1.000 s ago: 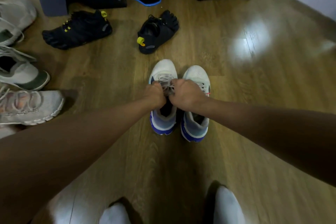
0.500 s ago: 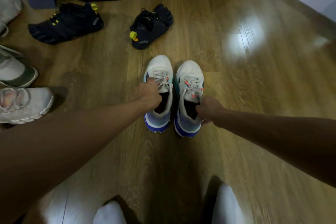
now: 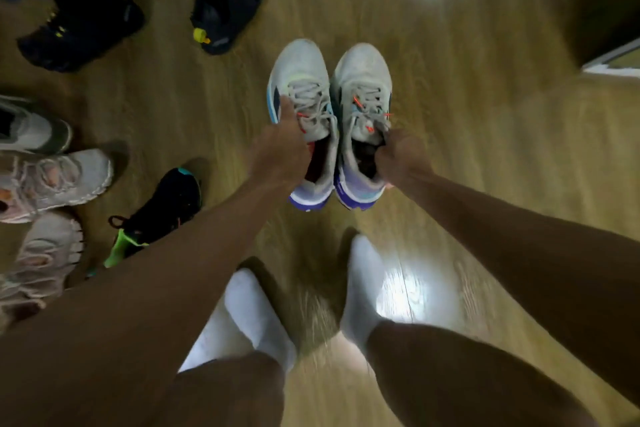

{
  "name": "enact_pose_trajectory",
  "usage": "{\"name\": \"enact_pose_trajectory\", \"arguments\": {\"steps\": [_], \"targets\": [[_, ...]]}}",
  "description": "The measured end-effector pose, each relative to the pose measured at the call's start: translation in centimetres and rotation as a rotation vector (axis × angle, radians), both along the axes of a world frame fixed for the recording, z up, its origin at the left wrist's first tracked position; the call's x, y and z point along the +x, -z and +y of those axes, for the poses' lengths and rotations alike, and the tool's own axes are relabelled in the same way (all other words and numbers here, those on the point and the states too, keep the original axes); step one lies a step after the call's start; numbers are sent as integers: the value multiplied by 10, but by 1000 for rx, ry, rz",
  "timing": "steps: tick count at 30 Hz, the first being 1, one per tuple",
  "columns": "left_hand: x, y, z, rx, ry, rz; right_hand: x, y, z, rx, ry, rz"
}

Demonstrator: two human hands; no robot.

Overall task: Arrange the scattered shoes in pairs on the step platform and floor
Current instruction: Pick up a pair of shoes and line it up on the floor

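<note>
Pair held side by side, apparently off the floor (image 3: 485,149): left grip (image 3: 280,152) clutches left shoe (image 3: 299,66) at its collar, right grip (image 3: 398,156) right shoe (image 3: 362,69). Best kept level, toes aligned, lowered together.

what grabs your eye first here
The pair of white sneakers with blue soles, mid-frame, side by side, the left grip holding one and the right grip the other. Next, the two black toe shoes lying apart at upper left, and the person's white socks below.
</note>
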State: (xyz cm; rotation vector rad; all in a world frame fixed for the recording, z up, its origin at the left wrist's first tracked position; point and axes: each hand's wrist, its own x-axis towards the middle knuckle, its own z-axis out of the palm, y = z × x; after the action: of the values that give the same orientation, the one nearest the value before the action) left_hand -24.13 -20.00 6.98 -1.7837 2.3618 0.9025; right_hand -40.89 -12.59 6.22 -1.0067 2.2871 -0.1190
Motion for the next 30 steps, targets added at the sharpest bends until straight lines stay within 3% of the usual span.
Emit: {"name": "enact_pose_trajectory", "arguments": {"steps": [5, 9, 14, 23, 30], "targets": [[-34, -169, 54, 76, 108, -8, -31, -185, 71, 152, 4, 119], [-60, -308, 99, 71, 269, -22, -31, -340, 136, 157, 143, 137], [-85, -429, 166, 17, 472, 33, -29, -468, 235, 148, 338, 201], [-148, -530, 350, -30, 930, 151, -3, -556, 458, 39, 888, 268], [-153, -532, 557, -35, 1202, 125, 44, -549, 667, 6, 1247, 215]]}}
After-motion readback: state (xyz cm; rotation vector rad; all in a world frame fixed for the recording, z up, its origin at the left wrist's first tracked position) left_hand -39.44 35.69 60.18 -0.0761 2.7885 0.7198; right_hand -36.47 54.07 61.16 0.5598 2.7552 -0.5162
